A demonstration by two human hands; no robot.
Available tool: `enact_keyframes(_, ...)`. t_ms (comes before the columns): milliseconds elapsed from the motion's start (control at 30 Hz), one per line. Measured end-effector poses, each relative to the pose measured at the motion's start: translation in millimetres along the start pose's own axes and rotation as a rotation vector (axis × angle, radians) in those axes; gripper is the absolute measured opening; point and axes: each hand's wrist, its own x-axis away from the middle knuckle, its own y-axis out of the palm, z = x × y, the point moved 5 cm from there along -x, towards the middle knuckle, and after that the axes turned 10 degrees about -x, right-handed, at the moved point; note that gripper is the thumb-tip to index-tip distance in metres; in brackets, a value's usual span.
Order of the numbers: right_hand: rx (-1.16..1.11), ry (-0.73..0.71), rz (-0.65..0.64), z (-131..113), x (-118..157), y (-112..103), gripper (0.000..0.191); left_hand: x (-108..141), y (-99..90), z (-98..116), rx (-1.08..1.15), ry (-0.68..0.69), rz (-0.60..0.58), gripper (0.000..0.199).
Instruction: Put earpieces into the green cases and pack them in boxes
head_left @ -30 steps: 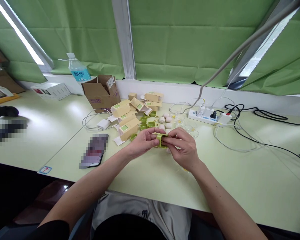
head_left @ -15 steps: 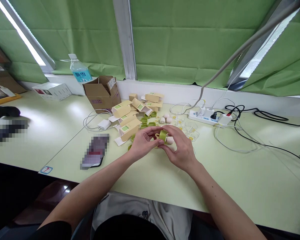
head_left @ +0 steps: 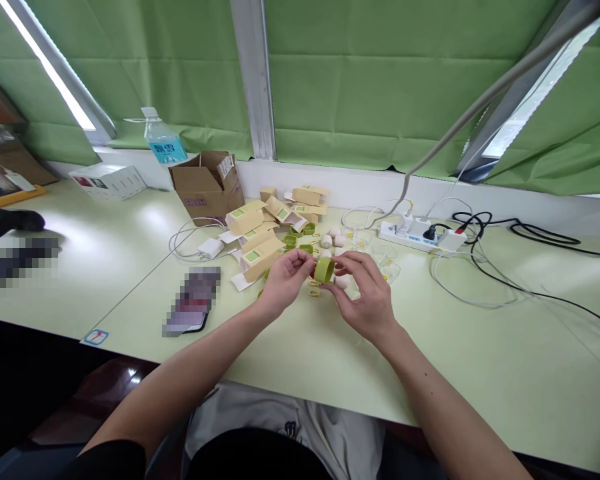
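A short green plastic ring-shaped piece (head_left: 324, 270) is held up over the table, its hollow opening turned partly toward me. My right hand (head_left: 365, 287) grips it from the right between thumb and fingers. At its left edge the thumb and forefinger of my left hand (head_left: 286, 280) are pinched together; the exact contact is hidden by the fingertips. Small yellow-green loops (head_left: 314, 288) lie on the table just below the piece. Behind my hands are more green pieces (head_left: 309, 229) and several whitish rounded pieces (head_left: 326, 241). Clear plastic parts with yellow spots (head_left: 390, 270) lie beyond my right hand.
Opened cream-coloured small boxes (head_left: 261, 259) are heaped behind my left hand, near a brown carton (head_left: 207, 190). A phone (head_left: 193, 301) lies to the left, with a white charger (head_left: 211, 249) above it. A power strip (head_left: 413, 237) with cables stands back right.
The green piece has turned, so its hollow opening shows more. My left hand has drawn slightly left, and the fingers of both hands have spread farther apart around it.
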Motion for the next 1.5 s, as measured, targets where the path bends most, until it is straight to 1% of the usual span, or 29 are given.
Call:
enact_keyframes(67, 0.0, 0.011, 0.032, 0, -1, -3, 0.034, -2, -2.9, -3, 0.058, -0.044, 0.0, 0.052)
enact_keyframes(100, -0.008, 0.015, 0.042, 0, -1, -4, 0.034, -3, -3.5, -5, 0.091, -0.07, -0.006, 0.053)
enact_keyframes(167, -0.028, 0.034, 0.026, 2, -1, -4, 0.044, -3, -3.3, -7, 0.146, -0.112, -0.018, 0.055)
enact_keyframes(233, -0.033, 0.056, -0.035, 4, 0, 0, 0.059, -2, -1.4, -7, 0.169, -0.126, -0.027, 0.055)
enact_keyframes(267, -0.03, 0.063, -0.067, 5, 1, 2, 0.065, -1, 0.1, -7, 0.17, -0.129, -0.036, 0.054)
enact_keyframes(300, -0.023, 0.066, -0.092, 5, 1, 4, 0.066, 0, 1.9, -6, 0.168, -0.134, -0.048, 0.053)
enact_keyframes(400, 0.006, 0.046, -0.11, 5, 2, 6, 0.054, 4, 7.0, -6, 0.19, -0.169, -0.095, 0.05)
enact_keyframes(500, 0.012, 0.031, -0.1, 4, -1, 4, 0.043, 5, 11.3, -5, 0.311, -0.204, -0.177, 0.045)
enact_keyframes(633, -0.005, 0.042, -0.111, 4, -3, 1, 0.043, 4, 13.7, -7, 0.43, -0.238, -0.288, 0.037)
enact_keyframes(700, -0.016, 0.04, -0.113, 3, -4, 0, 0.044, 4, 13.1, -10, 0.434, -0.249, -0.312, 0.036)
enact_keyframes(767, -0.024, 0.04, -0.112, 3, -3, 0, 0.046, 4, 12.5, -13, 0.419, -0.265, -0.325, 0.04)
enact_keyframes(867, -0.028, 0.041, -0.116, 2, -3, 0, 0.048, 4, 11.7, -16, 0.382, -0.269, -0.318, 0.041)
enact_keyframes(1000, -0.021, 0.037, -0.121, 3, -3, 1, 0.048, 1, 9.8, -15, 0.395, -0.233, -0.25, 0.038)
enact_keyframes(1133, -0.03, 0.052, -0.123, 5, -3, 2, 0.048, 1, 9.4, -16, 0.389, -0.245, -0.209, 0.039)
enact_keyframes(1267, -0.065, 0.071, -0.117, 5, -3, 1, 0.046, 1, 9.9, -18, 0.38, -0.243, -0.212, 0.039)
enact_keyframes(1500, -0.056, 0.05, -0.123, 0, -4, 3, 0.043, 1, 10.2, -17, 0.389, -0.264, -0.208, 0.041)
